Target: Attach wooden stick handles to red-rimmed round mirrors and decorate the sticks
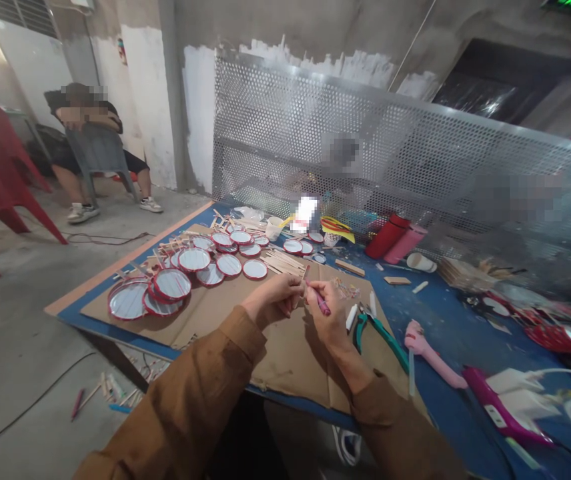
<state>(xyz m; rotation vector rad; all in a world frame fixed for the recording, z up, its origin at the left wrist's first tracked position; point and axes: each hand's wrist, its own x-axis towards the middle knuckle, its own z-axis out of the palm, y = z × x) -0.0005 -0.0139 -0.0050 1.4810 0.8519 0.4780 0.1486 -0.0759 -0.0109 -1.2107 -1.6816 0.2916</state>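
Above the cardboard sheet (285,360), both hands meet near the middle of the table. My left hand (278,298) is closed in a pinch, and its fingertips touch those of my right. A thin, light stick-like piece (306,272) pokes up between the hands; which hand grips it I cannot tell. My right hand (326,313) is wrapped round a slim purple-pink tool (322,304), whose far end is hidden by the fingers. Just behind the hands lie flat wooden sticks (281,262). Red-rimmed round discs (194,259) are heaped to the left, several with wooden sticks beside them.
Green-handled pliers (385,337), white glue sticks (351,318) and a pink glue gun (433,357) lie to the right. Beyond them is a purple power strip (503,410). A lit phone (305,213), a red bottle (388,235) and a perforated metal screen (295,127) stand behind. Someone sits on a grey chair (98,157).
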